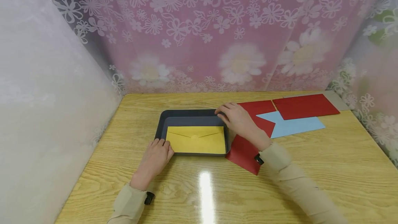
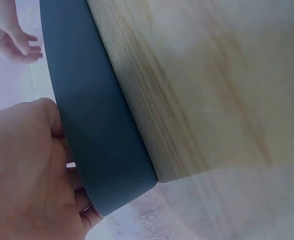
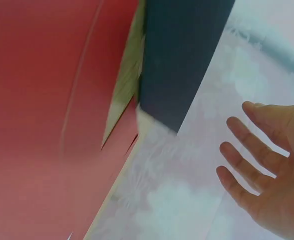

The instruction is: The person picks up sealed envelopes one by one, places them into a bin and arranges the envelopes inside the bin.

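A dark grey tray [image 1: 191,113] rests on the wooden table, with a yellow envelope [image 1: 195,144] lying flap-side up inside it. My left hand [image 1: 156,156] grips the tray at its near left corner. In the left wrist view, the fingers [image 2: 54,117] curl over the rim of that tray wall [image 2: 89,100]. My right hand [image 1: 237,117] is raised near the far right corner of the tray. Seen in the right wrist view, its fingers [image 3: 244,162] are spread, apart from the tray wall [image 3: 182,60], and hold nothing.
Red envelopes [image 1: 245,155] lie beside the tray on the right, one partly beneath my right arm. Farther right, a light blue envelope [image 1: 292,127] lies partly under another red envelope [image 1: 306,106], with a grey one [image 1: 337,100] behind. A floral curtain [image 1: 192,44] hangs behind the table.
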Available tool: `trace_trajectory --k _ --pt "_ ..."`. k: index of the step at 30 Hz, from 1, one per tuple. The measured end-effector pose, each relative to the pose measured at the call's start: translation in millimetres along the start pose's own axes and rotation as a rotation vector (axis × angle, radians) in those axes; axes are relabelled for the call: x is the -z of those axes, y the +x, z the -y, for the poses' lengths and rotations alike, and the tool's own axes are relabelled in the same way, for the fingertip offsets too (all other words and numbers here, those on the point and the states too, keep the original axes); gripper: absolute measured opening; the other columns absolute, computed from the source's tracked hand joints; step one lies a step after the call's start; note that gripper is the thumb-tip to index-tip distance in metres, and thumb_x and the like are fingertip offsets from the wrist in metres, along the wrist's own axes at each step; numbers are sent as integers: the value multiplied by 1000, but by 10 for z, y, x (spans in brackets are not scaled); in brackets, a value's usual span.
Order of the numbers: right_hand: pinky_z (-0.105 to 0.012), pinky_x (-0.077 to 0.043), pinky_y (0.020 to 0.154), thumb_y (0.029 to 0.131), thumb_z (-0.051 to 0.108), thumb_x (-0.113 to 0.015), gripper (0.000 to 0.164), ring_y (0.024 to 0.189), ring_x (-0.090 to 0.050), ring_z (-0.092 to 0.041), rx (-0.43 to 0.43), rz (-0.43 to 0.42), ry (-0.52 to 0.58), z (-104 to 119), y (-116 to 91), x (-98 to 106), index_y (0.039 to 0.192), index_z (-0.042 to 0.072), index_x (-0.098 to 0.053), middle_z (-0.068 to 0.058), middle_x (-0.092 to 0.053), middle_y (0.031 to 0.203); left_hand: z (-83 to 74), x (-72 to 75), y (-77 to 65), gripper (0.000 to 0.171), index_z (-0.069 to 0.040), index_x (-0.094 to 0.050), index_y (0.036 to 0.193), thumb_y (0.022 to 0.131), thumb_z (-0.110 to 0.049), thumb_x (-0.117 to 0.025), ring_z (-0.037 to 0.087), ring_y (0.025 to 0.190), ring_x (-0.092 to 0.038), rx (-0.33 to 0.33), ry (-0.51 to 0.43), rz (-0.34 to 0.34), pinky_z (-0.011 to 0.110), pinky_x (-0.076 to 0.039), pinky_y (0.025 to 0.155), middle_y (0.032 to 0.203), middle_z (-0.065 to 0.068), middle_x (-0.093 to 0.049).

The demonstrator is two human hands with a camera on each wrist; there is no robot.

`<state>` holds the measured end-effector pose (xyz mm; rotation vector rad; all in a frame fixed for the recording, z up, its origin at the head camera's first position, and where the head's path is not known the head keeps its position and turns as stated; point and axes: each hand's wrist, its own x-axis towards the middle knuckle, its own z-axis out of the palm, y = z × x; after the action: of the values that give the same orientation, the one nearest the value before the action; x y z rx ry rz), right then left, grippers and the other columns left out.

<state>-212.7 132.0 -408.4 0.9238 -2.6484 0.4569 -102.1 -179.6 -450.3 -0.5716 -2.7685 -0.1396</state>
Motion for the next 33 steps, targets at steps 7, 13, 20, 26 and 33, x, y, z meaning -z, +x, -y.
trace_trajectory --k 7,13,20,26,33 --pt "-45 -53 88 91 8 -74 16 102 -61 -31 -73 36 -42 -308 -168 62 108 7 -73 -11 -70 108 -5 7 7 27 -10 -49 74 101 -12 -54 22 68 -35 21 -5 35 32 -30 68 71 3 -40" --pt "-42 -53 78 88 4 -76 18 95 -61 -30 -95 160 -112 -484 -355 17 105 7 -75 -10 -70 102 5 -10 3 29 -10 -47 73 101 -13 -54 22 68 -34 16 2 41 32 -30 69 70 2 -38" --pt "-40 -55 73 83 8 -82 20 90 -65 -27 -80 251 -92 -603 -548 13 103 8 -77 -8 -68 99 7 -21 -1 30 -10 -46 72 100 -12 -54 22 68 -34 8 6 22 31 -29 68 70 3 -38" --pt "-40 -56 71 79 16 -86 29 83 -64 -24 -98 282 -87 -664 -681 83 104 7 -75 -7 -65 98 6 -24 2 30 -10 -47 72 101 -12 -54 22 68 -33 12 2 26 31 -29 68 70 3 -38" --pt "-45 -55 74 74 19 -89 38 94 -64 -31 -95 307 -94 -730 -797 199 107 6 -74 -11 -65 105 6 -14 4 28 -10 -48 74 102 -13 -53 22 69 -33 26 0 50 32 -30 69 71 3 -39"
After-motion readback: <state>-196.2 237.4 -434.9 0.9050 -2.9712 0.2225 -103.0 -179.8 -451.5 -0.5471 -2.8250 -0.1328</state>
